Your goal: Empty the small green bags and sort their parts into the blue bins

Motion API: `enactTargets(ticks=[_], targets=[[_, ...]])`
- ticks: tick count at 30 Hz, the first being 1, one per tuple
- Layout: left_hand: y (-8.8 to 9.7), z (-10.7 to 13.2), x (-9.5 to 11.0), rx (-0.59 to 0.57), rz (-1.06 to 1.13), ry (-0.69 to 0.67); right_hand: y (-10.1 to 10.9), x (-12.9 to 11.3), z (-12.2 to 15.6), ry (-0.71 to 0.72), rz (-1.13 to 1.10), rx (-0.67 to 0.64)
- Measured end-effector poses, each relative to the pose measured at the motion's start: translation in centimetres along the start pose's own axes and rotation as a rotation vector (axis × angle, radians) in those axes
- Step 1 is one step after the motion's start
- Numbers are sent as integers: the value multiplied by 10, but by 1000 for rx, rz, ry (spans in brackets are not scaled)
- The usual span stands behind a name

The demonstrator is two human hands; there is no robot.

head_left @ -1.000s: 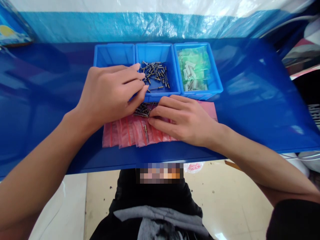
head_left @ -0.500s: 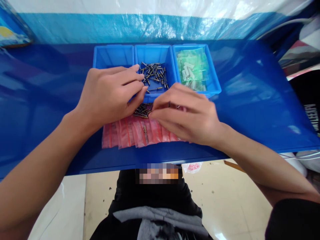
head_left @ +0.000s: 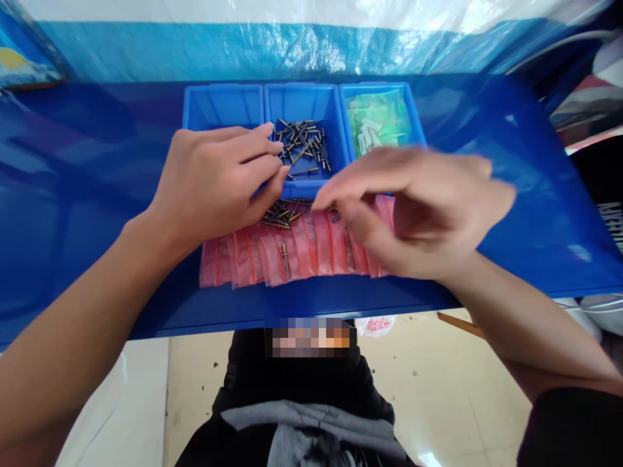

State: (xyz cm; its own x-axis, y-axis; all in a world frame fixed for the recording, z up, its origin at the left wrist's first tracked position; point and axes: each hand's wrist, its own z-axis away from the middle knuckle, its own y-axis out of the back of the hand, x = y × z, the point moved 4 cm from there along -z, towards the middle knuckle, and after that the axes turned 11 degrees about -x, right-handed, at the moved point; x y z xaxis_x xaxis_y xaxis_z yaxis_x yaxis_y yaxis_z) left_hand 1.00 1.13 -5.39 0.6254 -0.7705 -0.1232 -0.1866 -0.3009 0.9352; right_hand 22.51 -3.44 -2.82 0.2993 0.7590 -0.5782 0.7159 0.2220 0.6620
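Swinging rightward since the earlier frame, the right hand (head_left: pixel 413 211) is blurring with motion above the red plastic bags (head_left: pixel 316 243) on the blue desk (head_left: pixel 535 259). Its fingers (head_left: pixel 350 188) are spreading open and seem to be grasping nothing, though the blur leaves some doubt. A small heap of metal rivets (head_left: pixel 280 217) is lying on the bags, just left of those fingertips and directly below the left hand (head_left: pixel 214 181), the nearer hand. The heap's rivets are pointing every way. One lone rivet (head_left: pixel 285 259) is lying lengthwise toward the far side, nearer the person. The left hand's fingers (head_left: pixel 263 155) are resting slack against the middle blue bin (head_left: pixel 302 104), which is holding more rivets. Green bags (head_left: pixel 377 117) are filling the right blue bin (head_left: pixel 374 87).
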Motion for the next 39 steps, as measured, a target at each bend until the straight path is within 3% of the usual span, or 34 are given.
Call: enactTargets(ticks=[4, 7, 10, 15, 17, 20, 22, 25, 27, 30, 34, 39], targets=[[2, 0, 1, 66, -65, -36, -24, 6, 6, 273, 430, -280], [2, -1, 2, 60, -88, -33, -38, 18, 6, 294, 499, -442], [1, -2, 3, 58, -99, -40, -39, 20, 5, 289, 522, -461], [3, -2, 6, 100, -159, -84, -34, 13, 5, 307, 604, -399], [5, -1, 6, 89, -176, -85, -32, 11, 4, 245, 538, -348], [15, 0, 0, 92, -166, -29, -23, 10, 1, 31, 264, -187], [24, 0, -6, 114, -154, 35, -15, 8, 0, -37, 137, -83], [32, -2, -13, 91, -170, 100, -7, 11, -2, -82, -112, -74], [31, -4, -14, 40, -188, 91, -5, 18, -3, -143, -361, -64], [23, -5, -8, 27, -219, -9, -1, 25, -5, -150, -518, 112], [14, 3, 1, 110, -213, -73, 5, 26, -4, -103, -272, 287], [8, 14, 7, 59, -183, -41, 16, 34, -2, -88, 422, 204]])
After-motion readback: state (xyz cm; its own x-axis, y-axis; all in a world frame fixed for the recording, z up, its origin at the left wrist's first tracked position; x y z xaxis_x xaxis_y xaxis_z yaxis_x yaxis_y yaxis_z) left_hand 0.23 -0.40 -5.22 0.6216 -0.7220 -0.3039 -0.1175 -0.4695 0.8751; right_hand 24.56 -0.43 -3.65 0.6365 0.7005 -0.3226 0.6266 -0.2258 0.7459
